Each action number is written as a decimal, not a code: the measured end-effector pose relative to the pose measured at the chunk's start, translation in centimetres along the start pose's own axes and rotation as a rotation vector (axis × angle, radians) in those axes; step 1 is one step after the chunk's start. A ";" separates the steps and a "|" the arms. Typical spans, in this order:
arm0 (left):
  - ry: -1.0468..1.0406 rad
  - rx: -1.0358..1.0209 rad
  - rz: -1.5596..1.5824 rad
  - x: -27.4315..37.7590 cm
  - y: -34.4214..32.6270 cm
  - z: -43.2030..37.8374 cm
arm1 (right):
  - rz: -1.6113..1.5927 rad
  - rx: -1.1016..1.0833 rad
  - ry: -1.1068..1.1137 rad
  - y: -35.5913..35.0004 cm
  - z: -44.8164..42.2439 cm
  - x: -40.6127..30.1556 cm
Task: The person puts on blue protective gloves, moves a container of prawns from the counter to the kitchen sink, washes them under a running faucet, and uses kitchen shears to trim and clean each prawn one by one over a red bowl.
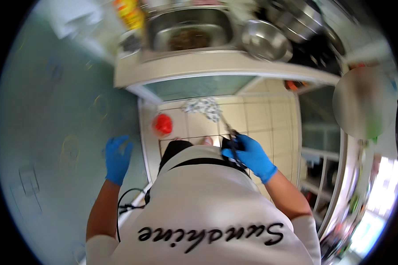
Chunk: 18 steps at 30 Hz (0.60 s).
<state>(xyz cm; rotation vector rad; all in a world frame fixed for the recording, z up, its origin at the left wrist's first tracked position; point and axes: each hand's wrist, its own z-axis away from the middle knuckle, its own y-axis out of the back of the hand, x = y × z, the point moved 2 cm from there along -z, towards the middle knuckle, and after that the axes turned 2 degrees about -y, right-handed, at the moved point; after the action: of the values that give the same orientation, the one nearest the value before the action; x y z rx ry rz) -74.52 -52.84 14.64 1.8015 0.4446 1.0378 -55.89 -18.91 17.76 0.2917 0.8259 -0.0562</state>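
My right hand (pixel 255 155), in a blue glove, is closed around a long dark handle-like object (pixel 231 132), blurred. Its slim grey end reaches towards a white cloth with a blue pattern (pixel 204 107); I cannot tell whether the two are joined. Some black material shows beside that hand's fingers, close to my waist. Out to the left, my gloved left hand (pixel 118 160) is held beside a greenish wall (pixel 76 106), fingers apart and nothing in them. Whether it touches the wall cannot be told.
Ahead is a counter (pixel 192 61) with a steel sink (pixel 190 31) holding something brown. A steel bowl (pixel 267 39) and a pot (pixel 298 23) stand to its right. A red plastic bag (pixel 162 125) is low on the left. Open shelves (pixel 318 159) flank the tiled floor (pixel 262 112).
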 end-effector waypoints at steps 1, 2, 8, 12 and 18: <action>0.061 -0.033 0.021 0.4 0.1 -0.1 | -0.043 -0.027 -0.025 -0.2 -0.2 0.6; 0.055 0.010 -0.015 0.6 0.2 -0.2 | 0.084 0.059 0.018 0.1 -0.4 1.0; 0.224 0.044 0.087 -0.8 -0.4 0.4 | -0.176 0.108 -0.098 -0.7 -0.4 -0.5; 0.184 -0.044 0.039 -1.1 -2.4 3.2 | -0.211 0.233 -0.037 -1.8 -0.9 -1.5; 0.616 -0.540 -0.224 0.9 -5.7 14.2 | -0.216 0.111 0.037 -3.2 -3.0 -4.9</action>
<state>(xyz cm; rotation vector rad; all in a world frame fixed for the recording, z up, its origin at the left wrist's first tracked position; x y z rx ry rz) -61.72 -57.59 7.70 0.9164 0.6423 1.3865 -61.90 -21.46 18.64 0.3075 0.8902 -0.2999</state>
